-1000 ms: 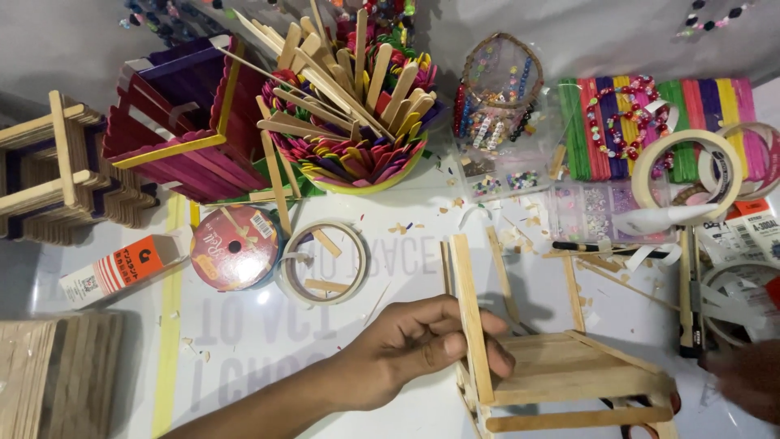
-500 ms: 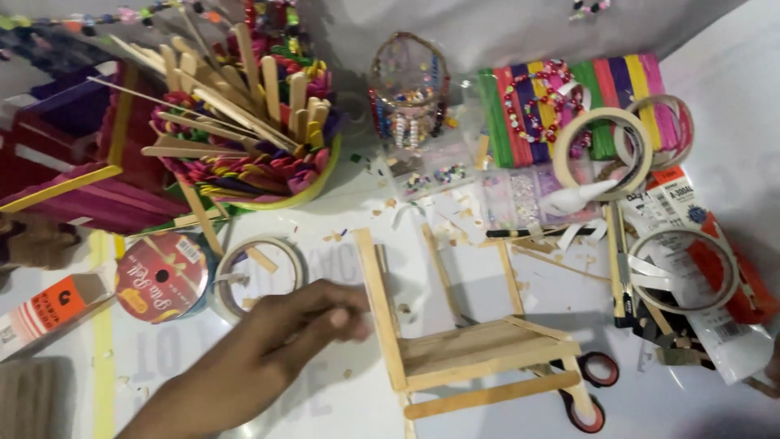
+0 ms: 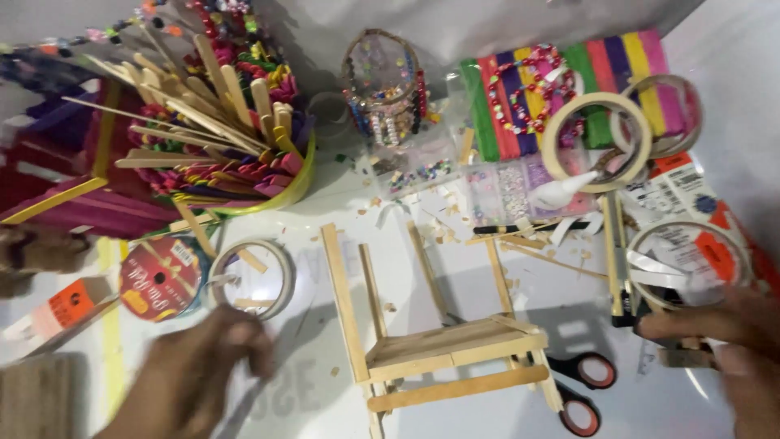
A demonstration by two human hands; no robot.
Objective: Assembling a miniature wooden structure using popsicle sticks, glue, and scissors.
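Two hands frame a small craft-stick chair [image 3: 451, 345] lying near the desk's [image 3: 455, 268] front edge, legs pointing toward the back. My left hand [image 3: 199, 370] (blurred) hovers just left of the chair, touching nothing I can make out, fingers loosely curled. My right hand [image 3: 719, 341], at the front right corner, rests its fingertips on a dark tool [image 3: 626, 309]; whether they grip it I cannot tell. Black-and-red scissors [image 3: 581, 394] lie partly under the chair.
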